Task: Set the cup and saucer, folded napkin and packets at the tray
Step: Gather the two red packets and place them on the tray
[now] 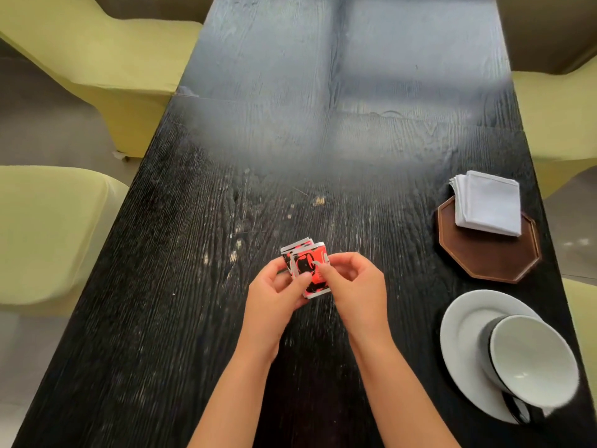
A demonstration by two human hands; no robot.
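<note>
Table (226, 318): I am working over the middle of the dark wood top, keeping my hands clear of the things lined along its right edge.
Saucer (465, 344): it is sitting near the right edge, closest to me, carrying the cup so the pair can be moved together.
Tray (484, 260): the brown eight-sided tray is lying just beyond the saucer, its near half bare, which I judge is being kept for the rest.
Cup (533, 360): it is resting on the saucer's right part, tipped toward me or only looking so through the wide lens; I cannot tell.
Napkin (487, 203): the folded white square is lying on the tray's far side, overhanging the rim.
Left hand (274, 292): I am pinching the packets from the left, thumb on top, steadying the stack.
Right hand (352, 282): I am pinching the same stack from the right, squaring it.
Packets (310, 270): the red-and-black packets are being held between both hands, well apart from the tray.
</note>
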